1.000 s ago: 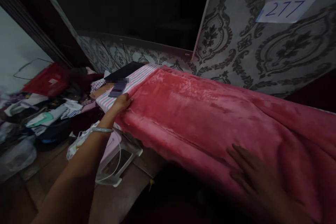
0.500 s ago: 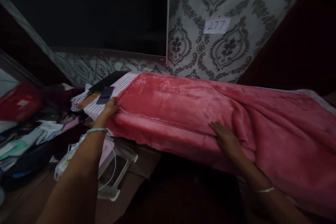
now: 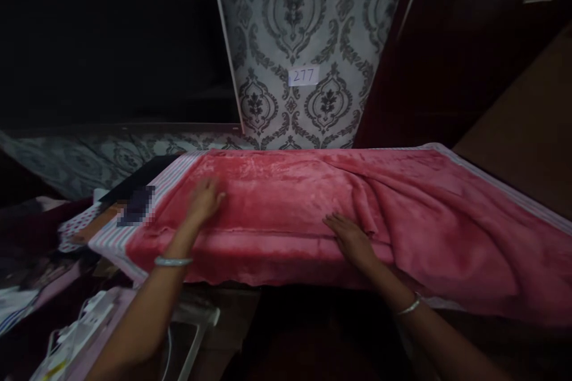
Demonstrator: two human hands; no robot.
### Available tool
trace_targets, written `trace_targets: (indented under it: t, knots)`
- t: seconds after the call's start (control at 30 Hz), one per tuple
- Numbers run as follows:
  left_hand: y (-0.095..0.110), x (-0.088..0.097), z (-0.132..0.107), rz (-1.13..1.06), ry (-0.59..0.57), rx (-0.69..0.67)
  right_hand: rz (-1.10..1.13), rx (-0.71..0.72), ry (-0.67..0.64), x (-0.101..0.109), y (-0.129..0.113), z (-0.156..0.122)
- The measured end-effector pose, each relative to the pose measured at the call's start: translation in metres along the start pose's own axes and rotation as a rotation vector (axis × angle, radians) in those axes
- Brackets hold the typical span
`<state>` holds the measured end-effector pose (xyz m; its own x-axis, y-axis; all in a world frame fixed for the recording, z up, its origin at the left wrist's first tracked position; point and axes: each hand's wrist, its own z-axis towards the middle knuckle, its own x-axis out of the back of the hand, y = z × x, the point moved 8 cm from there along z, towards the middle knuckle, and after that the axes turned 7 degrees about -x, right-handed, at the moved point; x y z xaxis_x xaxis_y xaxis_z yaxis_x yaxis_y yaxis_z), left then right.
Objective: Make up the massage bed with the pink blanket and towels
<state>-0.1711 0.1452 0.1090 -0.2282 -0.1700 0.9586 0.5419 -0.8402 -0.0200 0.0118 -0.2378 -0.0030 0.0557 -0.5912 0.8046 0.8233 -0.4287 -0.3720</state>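
A pink plush blanket is spread over a long surface, with a few folds bunched at its middle right. Above its left part is my left hand, smeared by motion, its thumb apart from the fingers and nothing visible in it; whether it touches the cloth I cannot tell. My right hand lies open on the blanket near the front, fingers stretched out just left of the folds. Under the blanket's left edge shows a striped cloth, on which a dark pixelated object rests.
A large dark screen stands behind on the left. Patterned wallpaper carries a paper marked 277. At lower left are a power strip with cords and a white stool frame. A dark red panel rises at the right.
My left hand has left the blanket's left edge and moved right, over the cloth. My right hand stays on the blanket by the folds. The view has turned to the right.
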Motion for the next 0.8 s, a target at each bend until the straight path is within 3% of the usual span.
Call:
trace_targets:
  t: [0.13,0.2,0.27,0.33,0.43,0.67,0.8]
  knots:
    - [0.123,-0.024,0.037,-0.149,-0.081,-0.241,0.019,-0.012,-0.009,-0.001,-0.002,0.002]
    - [0.165,-0.040,0.042,-0.168,-0.106,-0.320,0.036,-0.021,0.005,-0.001,-0.002,0.003]
    - [0.190,-0.058,0.041,-0.159,-0.134,-0.369,0.055,-0.020,0.029,0.000,-0.002,0.005]
    - [0.200,-0.075,0.038,-0.138,-0.154,-0.398,0.073,-0.007,0.056,0.001,-0.004,0.006]
    - [0.198,-0.087,0.038,-0.093,-0.145,-0.400,0.103,0.006,0.071,0.003,-0.008,0.009]
    - [0.198,-0.086,0.051,-0.031,-0.151,-0.391,0.154,-0.045,0.072,0.029,-0.024,0.020]
    - [0.198,-0.091,0.059,-0.041,-0.156,-0.387,0.143,-0.080,0.139,0.052,-0.027,0.005]
